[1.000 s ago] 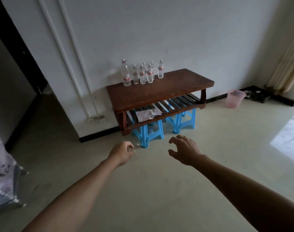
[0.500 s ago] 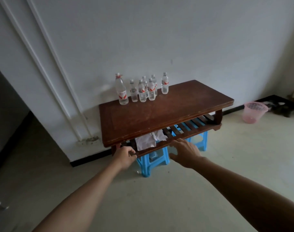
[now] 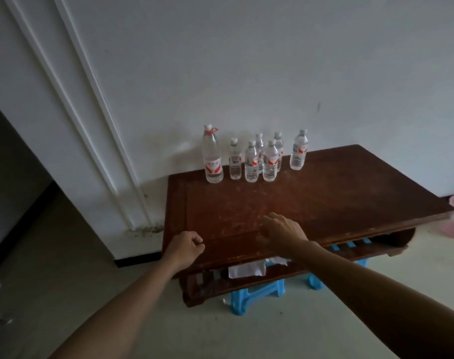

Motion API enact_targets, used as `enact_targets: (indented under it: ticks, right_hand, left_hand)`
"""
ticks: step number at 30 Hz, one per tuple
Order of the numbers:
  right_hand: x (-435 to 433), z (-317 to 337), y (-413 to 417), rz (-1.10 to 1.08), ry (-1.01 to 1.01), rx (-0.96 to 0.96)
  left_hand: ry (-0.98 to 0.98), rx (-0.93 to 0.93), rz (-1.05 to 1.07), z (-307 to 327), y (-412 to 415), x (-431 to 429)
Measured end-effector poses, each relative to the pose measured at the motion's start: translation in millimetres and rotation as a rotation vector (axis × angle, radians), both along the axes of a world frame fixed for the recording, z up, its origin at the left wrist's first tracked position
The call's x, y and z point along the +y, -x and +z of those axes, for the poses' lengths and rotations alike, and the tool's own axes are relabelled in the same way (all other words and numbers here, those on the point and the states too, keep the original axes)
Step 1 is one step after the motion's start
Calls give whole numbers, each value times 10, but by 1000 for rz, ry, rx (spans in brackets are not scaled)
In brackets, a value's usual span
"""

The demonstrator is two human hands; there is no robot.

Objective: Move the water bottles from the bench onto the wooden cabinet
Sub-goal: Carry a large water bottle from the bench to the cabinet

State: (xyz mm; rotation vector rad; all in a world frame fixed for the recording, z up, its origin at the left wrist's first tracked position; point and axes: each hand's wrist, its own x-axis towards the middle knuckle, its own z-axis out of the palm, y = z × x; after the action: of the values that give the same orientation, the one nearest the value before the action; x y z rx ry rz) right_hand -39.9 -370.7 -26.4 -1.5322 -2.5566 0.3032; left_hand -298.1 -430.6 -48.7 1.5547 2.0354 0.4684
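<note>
Right hand (image 3: 283,231) at lower centre of the frame, fingers slack and slightly bent, holding nothing, over the near part of the bench; touching the wood or not, cannot tell. Left hand (image 3: 185,246) just to its left, curled into a loose fist around nothing, at the near left edge. Bench (image 3: 337,203) across the middle: dark red-brown wood, flat scuffed top with a framed border, slatted shelf (image 3: 350,251) below. Wooden cabinet nowhere in view. Probably the reach for a first pick-up, so best to lean well across, since the load stands at the far edge against the white wall. There, upper centre: one tall bottle (image 3: 212,158), clear plastic, red-and-white label, red loop at the cap; worth taking first, from the open left side. Right of it, six smaller bottles (image 3: 270,161), clear, pale-capped, packed close, two tucked behind; better gripped round the body and lifted straight up to spare the neighbours, gently, thin walls likely to dent.
</note>
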Motion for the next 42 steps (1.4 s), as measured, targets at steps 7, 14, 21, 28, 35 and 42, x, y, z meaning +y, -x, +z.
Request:
enact_targets:
  ticks: [7, 14, 21, 28, 35, 42]
  right_hand:
    - [1421, 169, 638, -23, -23, 61]
    - [2652, 286, 1155, 14, -71, 86]
    - [3970, 366, 1921, 47, -201, 182]
    - [4861, 299, 2696, 1, -105, 173]
    - [4921, 180, 2889, -62, -137, 207]
    - [4376, -84, 2209, -244, -224, 465]
  left_hand:
    - [-36, -7, 8, 5, 542, 1416]
    - [-13, -34, 31, -100, 868, 2339]
    - [82, -89, 164, -368, 1117, 2943]
    - [131, -134, 272, -523, 1327, 3299]
    - [219, -151, 256, -834, 1733, 3720]
    - [160, -382, 332, -1096, 1816, 4599]
